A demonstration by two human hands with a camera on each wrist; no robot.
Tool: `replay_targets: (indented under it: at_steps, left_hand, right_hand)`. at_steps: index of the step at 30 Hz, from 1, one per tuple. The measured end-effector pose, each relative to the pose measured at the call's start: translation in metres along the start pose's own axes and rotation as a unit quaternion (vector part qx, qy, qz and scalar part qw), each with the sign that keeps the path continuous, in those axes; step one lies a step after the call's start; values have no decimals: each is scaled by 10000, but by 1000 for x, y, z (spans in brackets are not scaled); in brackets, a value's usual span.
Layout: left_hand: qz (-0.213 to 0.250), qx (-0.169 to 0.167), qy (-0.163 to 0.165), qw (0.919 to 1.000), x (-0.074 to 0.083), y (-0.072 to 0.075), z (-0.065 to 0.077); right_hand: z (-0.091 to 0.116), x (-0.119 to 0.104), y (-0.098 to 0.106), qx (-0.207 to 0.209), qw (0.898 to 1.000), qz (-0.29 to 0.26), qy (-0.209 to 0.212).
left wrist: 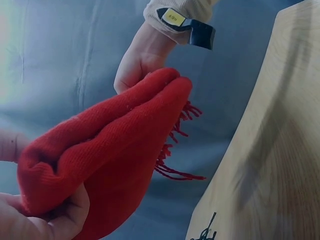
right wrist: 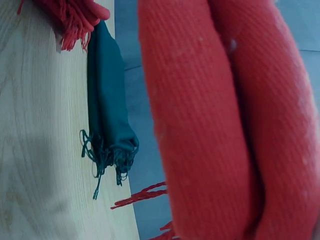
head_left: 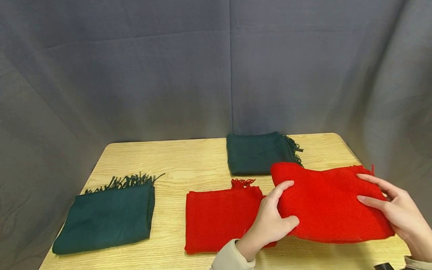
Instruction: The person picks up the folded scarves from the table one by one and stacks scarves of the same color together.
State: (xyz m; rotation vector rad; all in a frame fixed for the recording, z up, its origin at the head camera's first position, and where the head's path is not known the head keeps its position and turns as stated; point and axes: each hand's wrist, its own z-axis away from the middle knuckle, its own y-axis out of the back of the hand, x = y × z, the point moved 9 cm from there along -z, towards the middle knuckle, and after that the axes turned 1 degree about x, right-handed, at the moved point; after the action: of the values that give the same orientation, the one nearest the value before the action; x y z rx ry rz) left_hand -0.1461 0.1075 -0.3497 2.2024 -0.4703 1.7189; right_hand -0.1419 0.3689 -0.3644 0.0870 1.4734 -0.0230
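A folded red scarf is held up above the table's right side, its fringe showing along the far edge. My left hand grips its left end, thumb on the near face. At the opposite end my right hand holds the scarf, two fingers lying over its face and the rest hidden. From the left wrist view, the folded layers of the raised scarf show, with the left hand curled round one end. The scarf fills much of the right wrist view. Another folded red scarf lies left of the hands.
One dark green folded scarf lies at the table's left, fringe toward the back. A second green scarf lies near the back edge, partly behind the raised red one. The wooden table stands before a grey curtain.
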Motion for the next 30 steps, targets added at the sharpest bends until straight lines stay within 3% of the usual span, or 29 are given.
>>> replay_targets:
  at_steps: [10, 30]
  left_hand:
    - [32, 160, -115, 9998, 5, 12, -1]
    - [22, 121, -180, 9998, 14, 32, 1]
  right_hand:
    - [3, -6, -12, -61, 9999, -97, 67]
    - [8, -18, -32, -128, 9989, -409, 200]
